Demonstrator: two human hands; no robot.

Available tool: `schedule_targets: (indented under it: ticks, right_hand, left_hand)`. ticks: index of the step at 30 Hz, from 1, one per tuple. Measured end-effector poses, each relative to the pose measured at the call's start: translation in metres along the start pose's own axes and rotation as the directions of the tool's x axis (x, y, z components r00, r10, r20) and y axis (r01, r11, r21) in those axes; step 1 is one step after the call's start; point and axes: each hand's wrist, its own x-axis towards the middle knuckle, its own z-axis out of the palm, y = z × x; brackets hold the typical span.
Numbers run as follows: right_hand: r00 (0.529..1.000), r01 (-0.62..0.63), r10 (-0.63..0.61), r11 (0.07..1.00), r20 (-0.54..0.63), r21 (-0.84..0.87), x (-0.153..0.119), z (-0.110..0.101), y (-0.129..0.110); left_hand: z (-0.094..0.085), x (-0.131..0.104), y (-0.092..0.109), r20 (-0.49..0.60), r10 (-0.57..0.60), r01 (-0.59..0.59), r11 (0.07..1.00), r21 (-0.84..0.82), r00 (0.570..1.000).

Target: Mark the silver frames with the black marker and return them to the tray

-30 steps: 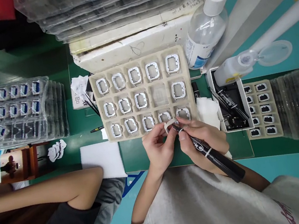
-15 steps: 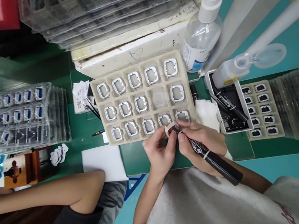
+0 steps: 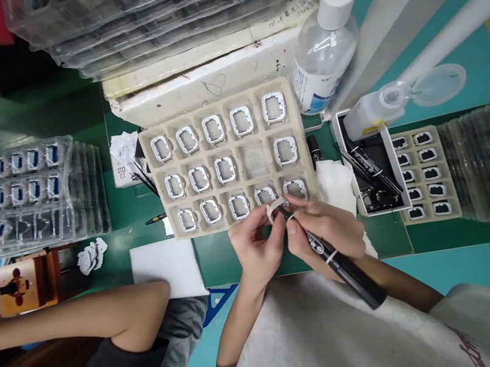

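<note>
While left hand (image 3: 257,249) pinches white frame (image 3: 275,208) | right hand (image 3: 325,229) grips black marker (image 3: 334,259) | marker lettering unreadable

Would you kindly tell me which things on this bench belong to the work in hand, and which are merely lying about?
In use:
left hand, pinching the white frame
right hand, holding the black marker
beige tray, one pocket bare

Lying about:
pump bottle
clear tray stack
white wipe
spare marker

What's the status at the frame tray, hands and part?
Left hand pinching a white frame. Right hand gripping a black marker, tip at the frame. Beige tray just behind; one middle-row cell empty. Nothing blocking.
</note>
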Motion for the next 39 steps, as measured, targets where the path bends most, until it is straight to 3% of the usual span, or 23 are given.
schedule_targets:
  ticks: [2,4,8,13,18,23,30,35,39]
  right_hand:
    - [0.993,0.109,-0.110,0.994,-0.037,-0.023,-0.001,0.005,0.001]
    - [0.989,0.135,-0.137,0.990,-0.051,-0.043,-0.001,0.009,0.002]
    - [0.996,0.047,-0.050,0.998,-0.073,-0.043,0.002,0.008,0.000]
    - [0.993,-0.116,0.117,0.992,-0.006,0.042,0.000,-0.001,0.000]
    - [0.998,-0.049,0.050,0.998,-0.041,0.032,0.000,0.001,0.002]
    - [0.994,0.101,-0.102,0.995,-0.038,-0.006,0.006,0.003,0.003]
    - [0.998,-0.002,0.004,1.000,-0.065,0.021,0.006,0.002,0.001]
    - [0.999,0.023,-0.022,1.000,-0.040,0.019,0.004,-0.001,0.001]
    - [0.999,-0.048,0.048,0.999,-0.015,0.023,0.000,-0.002,0.000]
  left_hand:
    - [-0.001,-0.003,-0.002,0.009,0.018,-0.018,1.000,0.001,1.000]
    - [-0.002,-0.006,-0.004,0.002,0.048,-0.048,0.999,-0.001,0.999]
    - [-0.001,-0.007,-0.006,-0.036,0.069,-0.068,0.998,0.015,0.997]
    - [0.004,-0.001,-0.003,-0.075,0.000,0.000,1.000,-0.001,0.997]
    - [0.003,0.001,0.000,-0.066,-0.004,0.003,1.000,-0.014,0.998]
    - [0.000,-0.001,-0.001,-0.029,-0.003,0.004,1.000,0.021,1.000]
    - [0.004,0.000,0.000,-0.064,0.032,-0.034,0.999,-0.036,0.997]
    - [0.001,-0.004,0.001,-0.039,0.012,-0.012,1.000,0.004,0.999]
    - [-0.001,-0.007,-0.002,-0.050,0.011,-0.010,0.999,0.033,0.999]
